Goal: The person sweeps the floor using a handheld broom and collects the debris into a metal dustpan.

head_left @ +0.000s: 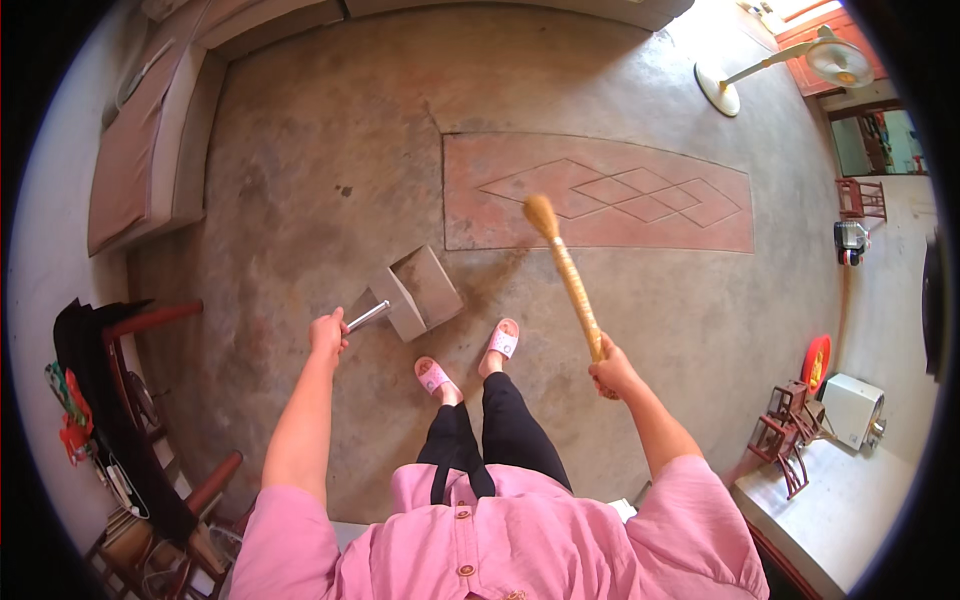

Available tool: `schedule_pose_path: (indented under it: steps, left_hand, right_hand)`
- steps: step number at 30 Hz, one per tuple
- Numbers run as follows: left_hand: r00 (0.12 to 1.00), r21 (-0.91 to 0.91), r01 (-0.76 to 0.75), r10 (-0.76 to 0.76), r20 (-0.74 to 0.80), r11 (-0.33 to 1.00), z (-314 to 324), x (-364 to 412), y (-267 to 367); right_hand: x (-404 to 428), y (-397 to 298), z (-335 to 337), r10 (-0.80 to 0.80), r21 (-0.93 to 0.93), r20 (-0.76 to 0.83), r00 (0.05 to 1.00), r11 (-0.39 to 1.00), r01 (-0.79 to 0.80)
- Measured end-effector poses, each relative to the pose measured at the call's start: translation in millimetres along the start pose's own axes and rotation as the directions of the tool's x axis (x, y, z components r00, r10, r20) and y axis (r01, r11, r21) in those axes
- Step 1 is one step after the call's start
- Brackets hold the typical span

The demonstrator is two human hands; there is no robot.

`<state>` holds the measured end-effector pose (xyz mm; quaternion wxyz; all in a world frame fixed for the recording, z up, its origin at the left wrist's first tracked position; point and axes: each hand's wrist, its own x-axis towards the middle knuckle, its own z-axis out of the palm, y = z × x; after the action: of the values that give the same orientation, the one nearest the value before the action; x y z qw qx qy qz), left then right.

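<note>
My left hand (328, 332) is closed around the metal handle of a long-handled dustpan (424, 292), whose grey pan hangs or rests ahead of my feet, its open side turned away to the upper right. In my right hand (611, 367) is a straw broom (574, 281), gripped near the end of its bound handle. The broom's bristle head points away from me, over the edge of the red floor panel (600, 187); whether it touches the floor I cannot tell. Broom and dustpan are apart. Below the dustpan are my two feet in pink slippers (502, 339).
A cushioned bench (135, 165) runs along the upper left. A pedestal fan (720, 90) stands at the upper right. Small wooden stools (780, 427), a red basin (816, 364) and a white box (853, 409) are at the right. Dark red wooden furniture (154, 319) stands at the left.
</note>
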<state>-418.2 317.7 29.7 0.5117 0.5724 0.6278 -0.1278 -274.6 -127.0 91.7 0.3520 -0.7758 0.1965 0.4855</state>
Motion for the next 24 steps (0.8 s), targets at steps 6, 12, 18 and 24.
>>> schedule_pose_path:
  steps: [6,12,18,24]
  left_hand:
    - [1.000,0.019,-0.012,0.012,-0.012,1.000,4.8,4.1,0.1]
    - [0.999,-0.022,0.003,-0.003,-0.036,1.000,3.6,-0.2,3.7]
    - [1.000,0.056,0.008,-0.007,-0.020,0.998,-0.2,3.8,0.3]
    - [0.999,-0.020,-0.012,0.011,-0.041,1.000,5.4,-0.6,4.8]
  right_hand:
    - [39.3,-1.4,71.3,0.031,-0.004,-0.009,0.999,1.000,-0.031]
    - [16.9,-1.5,130.6,0.034,0.011,0.183,0.983,0.999,-0.037]
    - [-12.0,-9.5,65.1,0.063,0.142,0.268,0.961,0.984,-0.104]
    - [7.2,-20.9,79.9,0.119,-0.111,-0.002,0.993,0.987,-0.118]
